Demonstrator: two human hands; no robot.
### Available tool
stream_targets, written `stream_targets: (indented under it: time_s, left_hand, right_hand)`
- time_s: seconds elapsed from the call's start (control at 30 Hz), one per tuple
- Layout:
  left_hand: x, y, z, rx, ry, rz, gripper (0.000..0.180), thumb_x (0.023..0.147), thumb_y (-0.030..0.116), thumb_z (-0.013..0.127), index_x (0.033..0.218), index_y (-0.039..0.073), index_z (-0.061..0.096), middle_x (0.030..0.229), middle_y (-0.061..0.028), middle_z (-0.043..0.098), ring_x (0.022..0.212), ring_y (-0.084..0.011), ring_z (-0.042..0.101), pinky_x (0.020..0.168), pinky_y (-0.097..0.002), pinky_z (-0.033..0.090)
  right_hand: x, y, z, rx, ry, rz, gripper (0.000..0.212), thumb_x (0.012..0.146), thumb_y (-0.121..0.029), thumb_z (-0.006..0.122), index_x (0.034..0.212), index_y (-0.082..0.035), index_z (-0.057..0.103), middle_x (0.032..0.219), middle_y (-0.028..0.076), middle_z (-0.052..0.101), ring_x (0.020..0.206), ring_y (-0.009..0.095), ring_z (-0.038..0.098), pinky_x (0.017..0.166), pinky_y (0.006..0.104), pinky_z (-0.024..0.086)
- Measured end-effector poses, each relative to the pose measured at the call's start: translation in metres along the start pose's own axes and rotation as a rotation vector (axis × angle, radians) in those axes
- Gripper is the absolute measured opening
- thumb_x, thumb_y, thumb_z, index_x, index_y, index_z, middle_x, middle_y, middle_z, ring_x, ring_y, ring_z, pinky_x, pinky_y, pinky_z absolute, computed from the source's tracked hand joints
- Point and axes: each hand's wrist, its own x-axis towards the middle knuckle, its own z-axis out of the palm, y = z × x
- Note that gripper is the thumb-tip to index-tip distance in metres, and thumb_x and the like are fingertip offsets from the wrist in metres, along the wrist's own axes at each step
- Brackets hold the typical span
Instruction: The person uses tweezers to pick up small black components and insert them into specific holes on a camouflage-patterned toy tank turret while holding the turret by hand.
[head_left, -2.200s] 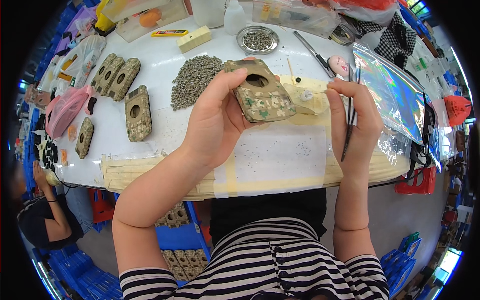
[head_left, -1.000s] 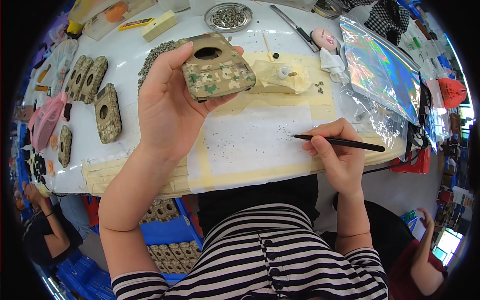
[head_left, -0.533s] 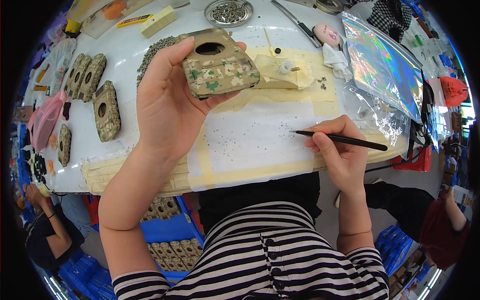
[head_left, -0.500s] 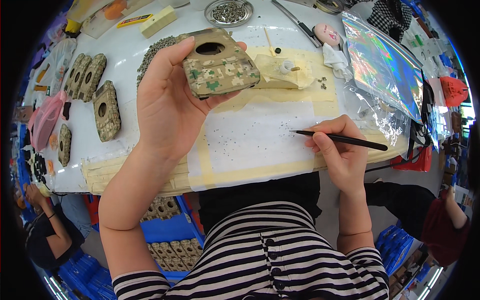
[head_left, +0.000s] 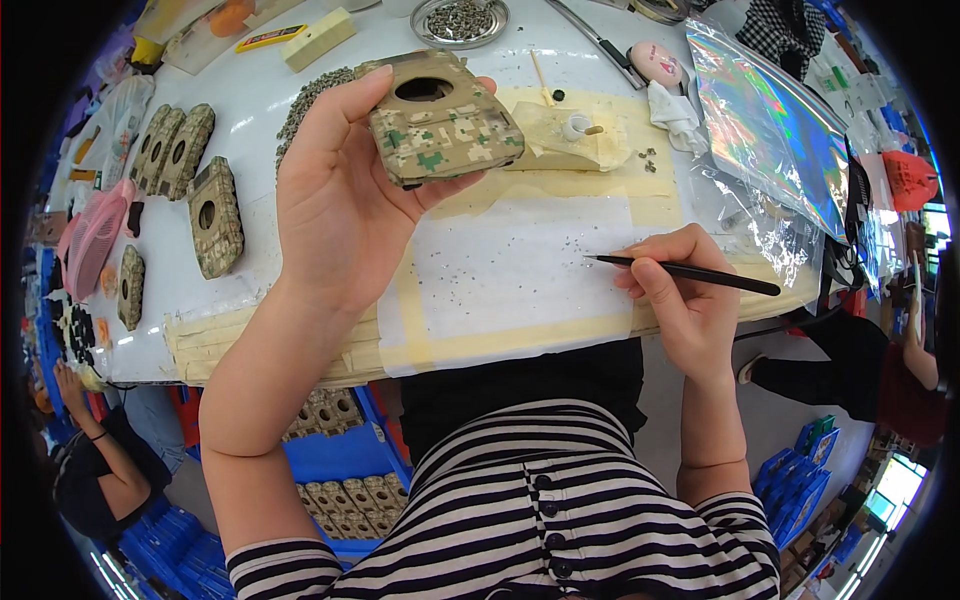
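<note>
My left hand is wrapped round a camouflage-patterned casing with an oval hole, raised above the far part of the table and tilted toward me. In my right hand, pinched like a pen, are thin black tweezers. Their tip points left, just over a white sheet scattered with tiny grey bits. Whether the tip grips one of those bits is too small to tell. Beyond the sheet, a small white cup with a brownish stick in it sits on a taped yellowish block.
More camouflage casings lie at the left, by a pink mesh item. A round metal dish of small grey pieces stands at the back. Shiny film covers the right side. Blue trays hold casings below the table edge. People sit on both sides.
My hands keep their grips and have barely shifted. The casing has tipped slightly, and the tweezers' tip is a touch higher and farther right. The person at the right has moved.
</note>
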Motion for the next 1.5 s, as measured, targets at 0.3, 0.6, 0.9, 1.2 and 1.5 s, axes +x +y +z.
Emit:
stream_targets:
  time_s: [0.3,0.6,0.9,1.2,1.5]
  left_hand:
    - [0.001,0.0,-0.001,-0.005,-0.01,0.007,0.048,0.094,0.027,0.033,0.125,-0.009,0.042,0.125,-0.0318,0.045,0.108,-0.0304,0.057,0.08,-0.0313,0.056]
    - [0.0,0.003,0.002,0.009,0.002,0.0,0.048,0.094,0.027,0.033,0.126,-0.009,0.041,0.125,-0.0309,0.045,0.109,-0.0315,0.056,0.081,-0.032,0.056]
    - [-0.002,0.038,-0.006,0.299,-0.134,-0.059,0.047,0.09,0.014,0.038,0.134,-0.003,0.032,0.124,-0.0283,0.048,0.109,-0.0396,0.055,0.089,-0.0407,0.049]
    - [-0.011,0.04,-0.003,0.513,-0.303,-0.105,0.015,0.089,0.017,0.054,0.097,0.004,0.059,0.091,0.0005,0.061,0.073,-0.0028,0.053,0.061,-0.0162,0.039]
    - [-0.018,0.033,0.006,0.455,-0.284,-0.223,0.014,0.089,0.019,0.058,0.093,0.006,0.059,0.088,0.0023,0.061,0.074,0.0005,0.051,0.058,-0.0137,0.036]
  right_hand:
    - [0.0,0.0,0.0,-0.019,0.004,-0.013,0.007,0.084,-0.002,0.062,0.085,0.002,0.056,0.074,0.005,0.061,0.068,0.008,0.056,0.063,0.0203,0.045]
    - [0.001,-0.003,-0.003,0.105,0.033,0.027,0.009,0.087,-0.006,0.06,0.087,0.001,0.055,0.077,0.007,0.061,0.07,0.01,0.061,0.063,0.0212,0.048]
    - [0.039,-0.051,-0.01,0.2,-0.053,-0.185,0.011,0.088,-0.009,0.058,0.09,0.002,0.053,0.076,0.008,0.061,0.068,0.014,0.064,0.059,0.0225,0.052]
    - [0.096,-0.086,0.016,0.259,-0.332,-0.158,0.02,0.09,-0.017,0.056,0.087,0.002,0.051,0.075,0.012,0.062,0.069,0.019,0.067,0.059,0.0256,0.055]
    - [0.098,-0.074,0.024,0.395,-0.385,-0.036,0.021,0.09,-0.019,0.055,0.082,0.0,0.05,0.074,0.012,0.062,0.069,0.021,0.068,0.056,0.0265,0.056]
